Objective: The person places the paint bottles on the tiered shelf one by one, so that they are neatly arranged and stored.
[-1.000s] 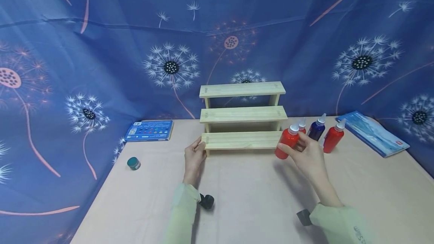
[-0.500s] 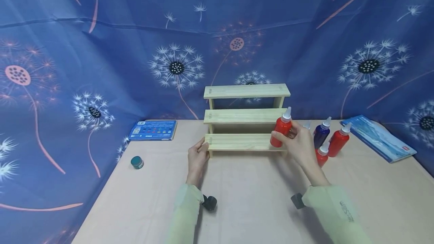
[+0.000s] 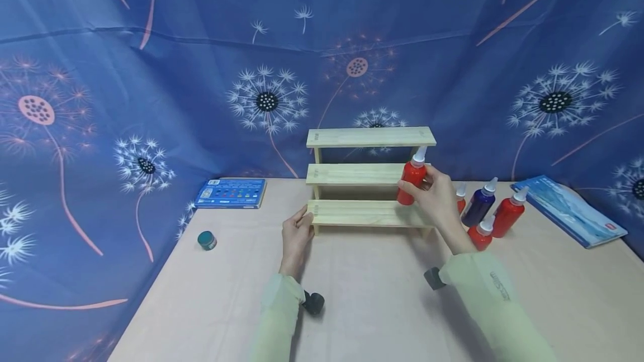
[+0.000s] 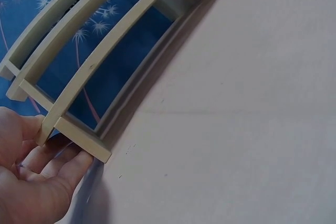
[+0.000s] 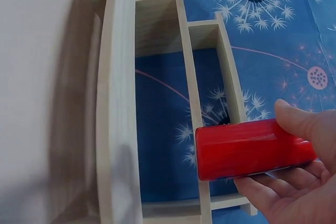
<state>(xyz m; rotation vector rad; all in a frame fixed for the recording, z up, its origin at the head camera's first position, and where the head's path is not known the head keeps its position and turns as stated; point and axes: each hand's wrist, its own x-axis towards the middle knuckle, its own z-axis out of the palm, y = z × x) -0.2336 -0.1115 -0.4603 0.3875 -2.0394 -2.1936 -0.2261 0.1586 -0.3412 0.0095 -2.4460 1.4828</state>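
A three-step wooden display rack (image 3: 362, 214) stands against the blue cloth. My left hand (image 3: 296, 239) grips the left end of its lowest step; in the left wrist view the thumb (image 4: 29, 124) lies against the board and the fingers bend beneath it. My right hand (image 3: 437, 197) holds a red squeeze bottle (image 3: 411, 182) with a white pointed cap, upright, thumb on one side and fingers on the other. In the head view the bottle overlaps the right part of the lowest and middle steps. The right wrist view shows its bare base end (image 5: 210, 153) facing the steps.
Right of the rack stand a dark blue bottle (image 3: 479, 205) and several red ones, including a tall red bottle (image 3: 508, 218), some partly hidden by the right arm. A pale blue book (image 3: 568, 208) lies behind them. At left are a blue box (image 3: 231, 193) and a small green jar (image 3: 207, 240).
My right hand has carried the red bottle up and left, from beside the rack's right end to over its lower steps. My left hand keeps its grip on the rack.
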